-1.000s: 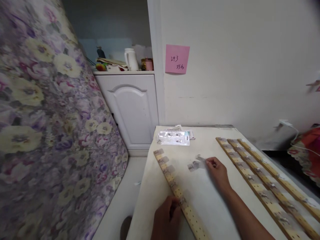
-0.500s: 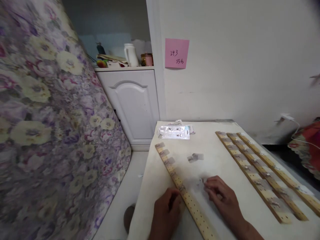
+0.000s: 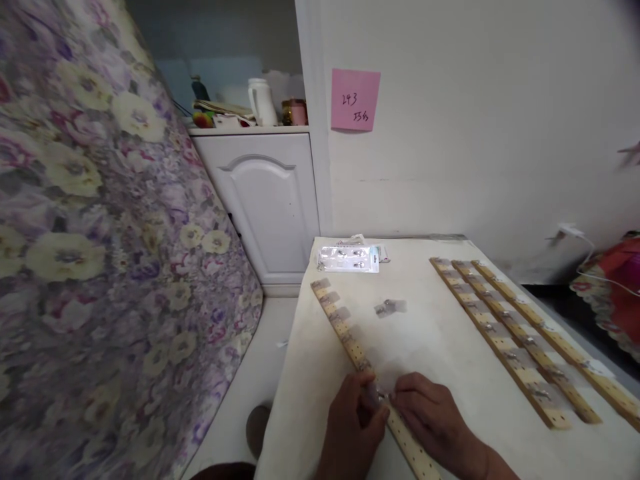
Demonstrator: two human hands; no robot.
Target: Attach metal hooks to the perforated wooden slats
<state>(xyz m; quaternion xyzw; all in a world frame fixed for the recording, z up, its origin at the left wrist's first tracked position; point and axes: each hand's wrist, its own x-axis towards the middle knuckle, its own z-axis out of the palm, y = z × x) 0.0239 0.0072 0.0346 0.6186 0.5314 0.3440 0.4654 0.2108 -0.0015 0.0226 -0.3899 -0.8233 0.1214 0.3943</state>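
Above a perforated wooden strip [image 3: 407,440], my left hand [image 3: 350,427] is closed, pinching a small clear plastic piece with a shiny metal fitting [image 3: 381,396]. The fingertips of my right hand [image 3: 433,410] close on the metal end of the same piece from the right. My fingers partly cover it, and its exact shape is too small to tell. Similar clear pieces with metal parts [image 3: 340,313] sit along the far part of the strip. Loose clear pieces with metal parts [image 3: 390,307] lie beyond my hands on the white tabletop [image 3: 415,353].
At right lie three wooden strips [image 3: 500,340] fitted with similar pieces. Clear packaging [image 3: 349,259] rests at the table's far left corner. Left of the table hangs a floral curtain [image 3: 100,267]; behind stand a white cabinet [image 3: 265,207] and a wall with a pink note [image 3: 355,100].
My right hand has moved left to the strip with the small metal piece. My left hand has shifted slightly right, and its fingers now meet the piece.
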